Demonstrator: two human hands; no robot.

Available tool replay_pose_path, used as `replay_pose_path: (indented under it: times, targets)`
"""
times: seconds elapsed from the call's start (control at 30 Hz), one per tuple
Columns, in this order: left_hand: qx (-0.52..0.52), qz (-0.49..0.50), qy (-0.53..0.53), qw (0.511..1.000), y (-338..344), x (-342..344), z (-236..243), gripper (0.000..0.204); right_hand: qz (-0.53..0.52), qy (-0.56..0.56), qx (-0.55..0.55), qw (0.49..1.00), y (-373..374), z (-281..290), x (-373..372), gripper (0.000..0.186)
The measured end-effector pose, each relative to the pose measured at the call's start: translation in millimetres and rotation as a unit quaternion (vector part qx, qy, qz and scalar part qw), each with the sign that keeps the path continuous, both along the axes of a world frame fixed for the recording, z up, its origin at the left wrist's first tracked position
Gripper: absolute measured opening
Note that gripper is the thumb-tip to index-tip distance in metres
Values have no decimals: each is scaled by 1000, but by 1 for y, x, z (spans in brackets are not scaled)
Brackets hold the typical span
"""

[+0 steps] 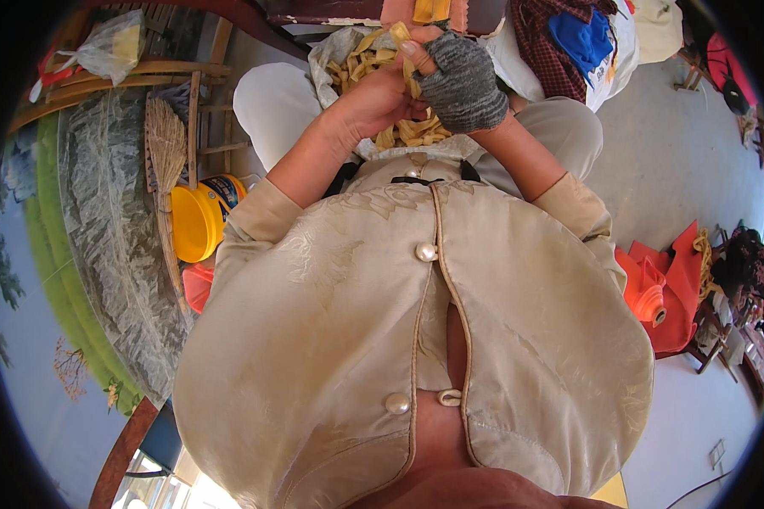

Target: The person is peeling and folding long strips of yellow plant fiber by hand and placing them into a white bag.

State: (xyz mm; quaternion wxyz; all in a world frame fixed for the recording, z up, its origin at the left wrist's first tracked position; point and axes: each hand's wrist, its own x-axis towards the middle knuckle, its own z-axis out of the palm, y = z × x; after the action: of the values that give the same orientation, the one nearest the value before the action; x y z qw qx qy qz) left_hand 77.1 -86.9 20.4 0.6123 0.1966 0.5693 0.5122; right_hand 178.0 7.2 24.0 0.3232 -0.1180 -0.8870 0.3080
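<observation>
Between my knees an open white sack (323,53) holds many yellow, flat, strip-like pieces (420,133). Above it my two hands meet. A bent yellow strip (401,34), its material unclear, runs up between them. My right hand (454,78), in a grey knitted fingerless glove, pinches this strip between thumb and fingers. Bare and curled, my left hand (384,95) closes round the strip's lower part; its fingertips are partly hidden behind the right hand.
Ahead stands a dark table (339,8) with a pink cloth (457,15) and more yellow strips (431,10). A yellow bucket (197,222) and a straw broom (165,144) are at the left. Bundled cloth (581,42) sits at the right front; a red-orange object (679,280) is further right.
</observation>
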Motion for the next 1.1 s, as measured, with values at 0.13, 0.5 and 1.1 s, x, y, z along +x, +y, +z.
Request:
replay_pose_path:
  times: [0.13,0.5,1.1]
  targets:
    - [62,-140,521,839,-2,-14,9,27,-17,-11,15,1000,0,-9,3,18]
    - [370,107,594,707,5,-21,15,31,15,-66,188,980,14,-3,2,24]
    - [312,139,259,904,13,-21,16,9,77,-113,-512,848,19,30,13,30]
